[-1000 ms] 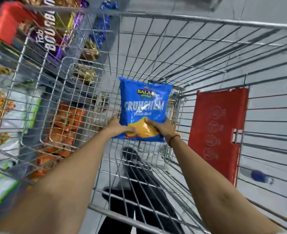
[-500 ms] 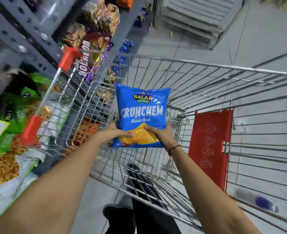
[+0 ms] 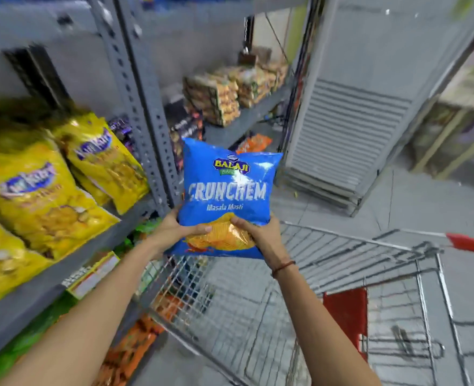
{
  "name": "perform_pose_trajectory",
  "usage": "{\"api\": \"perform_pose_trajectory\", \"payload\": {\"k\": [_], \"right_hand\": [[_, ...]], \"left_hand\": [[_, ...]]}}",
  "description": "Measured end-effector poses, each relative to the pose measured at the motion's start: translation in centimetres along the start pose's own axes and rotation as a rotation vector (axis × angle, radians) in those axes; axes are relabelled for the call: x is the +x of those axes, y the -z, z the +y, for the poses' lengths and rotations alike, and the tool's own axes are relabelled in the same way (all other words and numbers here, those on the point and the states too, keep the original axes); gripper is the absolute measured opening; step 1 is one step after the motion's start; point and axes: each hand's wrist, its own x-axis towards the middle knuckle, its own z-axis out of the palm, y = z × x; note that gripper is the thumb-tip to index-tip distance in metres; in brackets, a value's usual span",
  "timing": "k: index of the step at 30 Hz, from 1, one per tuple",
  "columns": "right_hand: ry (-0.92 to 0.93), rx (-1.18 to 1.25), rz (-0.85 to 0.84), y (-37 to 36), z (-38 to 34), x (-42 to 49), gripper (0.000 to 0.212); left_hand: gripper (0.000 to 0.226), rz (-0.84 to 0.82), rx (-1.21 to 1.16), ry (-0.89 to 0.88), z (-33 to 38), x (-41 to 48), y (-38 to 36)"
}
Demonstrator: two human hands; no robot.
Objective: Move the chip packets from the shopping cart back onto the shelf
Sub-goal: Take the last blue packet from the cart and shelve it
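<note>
You hold the blue packet [image 3: 227, 196] upright in front of you, above the cart [image 3: 327, 257], with your left hand [image 3: 174, 228] gripping its lower left edge and your right hand [image 3: 260, 235] gripping its lower right corner, thumbs pressed on the printed front. The shelf [image 3: 71, 263] runs along your left, carrying yellow bags [image 3: 46, 201] just left of the packet, with a grey upright [image 3: 143, 101] between them. The view is blurred at the edges.
</note>
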Motion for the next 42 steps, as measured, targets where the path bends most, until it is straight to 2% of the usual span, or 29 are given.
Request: {"api": "perform_pose_trajectory", "payload": {"k": [2, 7, 11, 13, 15, 17, 18, 21, 26, 29, 32, 37, 40, 42], "right_hand": [[0.074, 0.016, -0.042, -2.0, -3.4, 0.4, 0.042], [0.264, 0.021, -0.201, -7.7, -11.5, -0.2, 0.039], [0.379, 0.077, -0.325, -13.0, -16.9, -1.5, 0.04], [0.429, 0.094, -0.392, -15.7, -19.4, -2.3, 0.039], [0.487, 0.11, -0.461, -18.4, -21.7, -3.4, 0.041], [0.528, 0.139, -0.521, -21.2, -23.8, -4.8, 0.043], [0.54, 0.16, -0.553, -22.6, -24.7, -5.5, 0.042], [0.571, 0.206, -0.662, -26.8, -26.8, -8.1, 0.044], [0.595, 0.212, -0.822, -34.1, -28.6, -12.9, 0.047], [0.596, 0.196, -0.912, -38.2, -29.1, -15.7, 0.04], [0.606, 0.189, -0.985, -41.8, -29.2, -18.0, 0.039], [0.587, 0.136, -1.012, -47.0, -28.8, -19.9, 0.046], [0.567, 0.126, -1.002, -49.2, -28.5, -20.5, 0.068], [0.541, 0.113, -0.988, -50.3, -28.0, -20.2, 0.069]], "left_hand": [[0.128, 0.065, 0.014, -0.087, 3.2, -1.7, 1.6], [0.107, 0.22, 0.045, -0.324, 10.5, -6.9, 6.1], [0.101, 0.363, 0.047, -0.456, 14.9, -12.1, 10.0], [0.085, 0.431, 0.052, -0.53, 16.8, -15.1, 11.6], [0.054, 0.513, 0.077, -0.605, 18.5, -17.9, 13.1], [0.048, 0.601, 0.118, -0.661, 19.8, -20.9, 15.0], [0.051, 0.631, 0.131, -0.673, 20.4, -22.5, 15.8], [0.083, 0.707, 0.15, -0.685, 21.4, -27.5, 18.8], [0.087, 0.831, 0.172, -0.698, 21.4, -35.5, 22.7], [0.099, 0.95, 0.173, -0.676, 20.7, -39.5, 25.2], [0.087, 1.024, 0.142, -0.651, 19.8, -42.8, 27.6], [0.095, 1.115, 0.067, -0.62, 19.0, -45.1, 30.8], [0.072, 1.134, 0.017, -0.58, 18.9, -45.2, 32.4], [0.053, 1.138, 0.013, -0.557, 18.6, -44.9, 33.4]]}}
